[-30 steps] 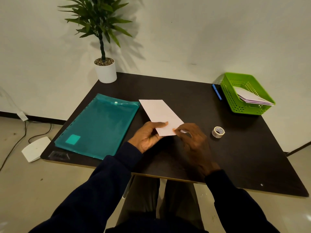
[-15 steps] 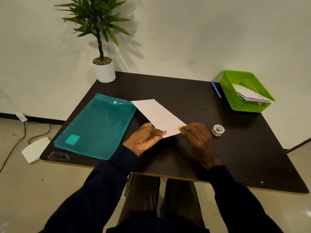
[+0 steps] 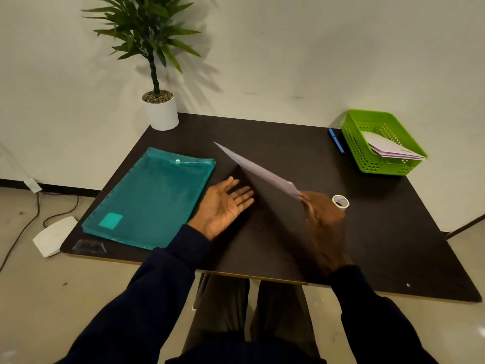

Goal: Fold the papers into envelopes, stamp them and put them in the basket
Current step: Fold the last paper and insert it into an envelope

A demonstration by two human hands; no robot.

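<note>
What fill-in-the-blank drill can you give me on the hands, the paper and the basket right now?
The right hand pinches the folded paper, while the left hand holds ____.
The left hand's palm faces ____.
Folded papers already lie in the ____ basket.
The pen beside the basket is ____.
Missing words: nothing; up; green; blue.

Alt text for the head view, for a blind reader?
A person's right hand pinches a pale paper by its near corner, tilted up off a dark table, while the left hand is open, palm up, beside a teal folder. A green basket holding folded papers stands far right.
</note>
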